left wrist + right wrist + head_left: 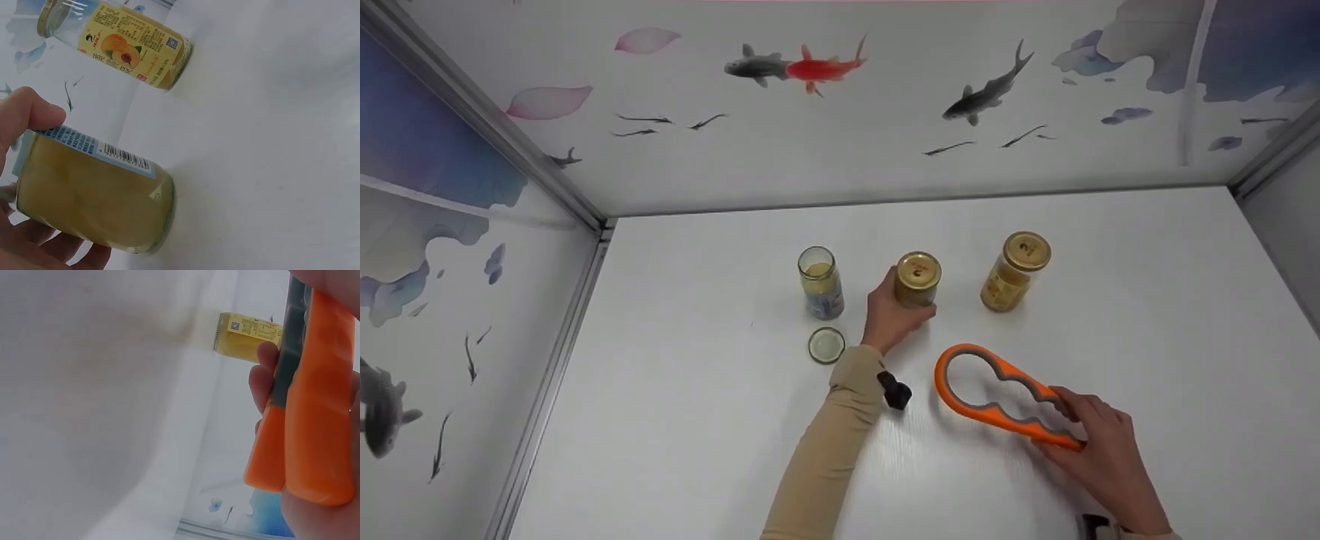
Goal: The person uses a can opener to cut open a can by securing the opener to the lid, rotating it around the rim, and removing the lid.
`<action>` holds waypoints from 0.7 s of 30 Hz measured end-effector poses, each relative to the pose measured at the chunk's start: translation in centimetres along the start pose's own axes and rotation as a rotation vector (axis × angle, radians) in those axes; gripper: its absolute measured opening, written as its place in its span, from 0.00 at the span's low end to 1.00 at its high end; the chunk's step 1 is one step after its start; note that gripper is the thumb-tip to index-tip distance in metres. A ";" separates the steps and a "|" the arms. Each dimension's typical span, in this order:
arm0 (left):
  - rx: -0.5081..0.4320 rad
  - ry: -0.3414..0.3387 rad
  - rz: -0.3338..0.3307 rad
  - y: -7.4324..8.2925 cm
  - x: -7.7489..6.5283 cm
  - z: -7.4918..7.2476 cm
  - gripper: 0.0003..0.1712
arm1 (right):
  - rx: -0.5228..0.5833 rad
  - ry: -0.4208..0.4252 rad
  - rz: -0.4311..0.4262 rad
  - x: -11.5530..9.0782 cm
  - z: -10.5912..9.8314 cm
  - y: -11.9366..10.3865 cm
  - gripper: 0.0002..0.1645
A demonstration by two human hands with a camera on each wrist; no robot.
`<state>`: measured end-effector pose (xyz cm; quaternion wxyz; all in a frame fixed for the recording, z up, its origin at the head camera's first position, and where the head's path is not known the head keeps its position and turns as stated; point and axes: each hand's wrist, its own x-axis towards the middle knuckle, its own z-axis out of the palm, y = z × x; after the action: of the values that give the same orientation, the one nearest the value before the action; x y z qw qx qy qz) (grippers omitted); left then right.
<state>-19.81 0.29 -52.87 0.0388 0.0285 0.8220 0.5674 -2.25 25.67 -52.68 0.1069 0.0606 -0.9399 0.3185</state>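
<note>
My left hand (894, 319) grips a glass jar (919, 274) with a gold lid, thumb on the near side. The left wrist view shows this jar (95, 188) filled with pale yellow contents, a blue-edged barcode label on its side and the fingers around it. In my right hand (1110, 450) is an orange jar opener (1012, 424) with a grey inner lining, held by its two handles. Its loop points left, to the near side of the gripped jar and apart from it. The right wrist view shows fingers wrapped around the orange handles (320, 405).
Left of the gripped jar stands an uncapped glass jar (823, 291), with its lid (826, 346) lying in front of it. To the right is another gold-lidded jar (1006, 289) with a yellow peach label (132, 48). White walls with painted fish enclose the white table (675, 420).
</note>
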 end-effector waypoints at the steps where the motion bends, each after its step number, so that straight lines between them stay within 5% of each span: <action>1: -0.005 -0.010 0.003 0.0 -0.2 -0.1 0.36 | 0.003 0.010 -0.017 0.1 -0.1 -0.1 0.43; 21: 0.048 -0.082 0.292 -0.5 -3.8 -1.9 0.28 | -0.027 0.054 -0.260 5.3 -2.9 -5.1 0.51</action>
<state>-16.20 -1.99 -52.53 -0.0110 0.1718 0.8203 0.5455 -6.02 23.16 -46.12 0.1735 0.1717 -0.9252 0.2907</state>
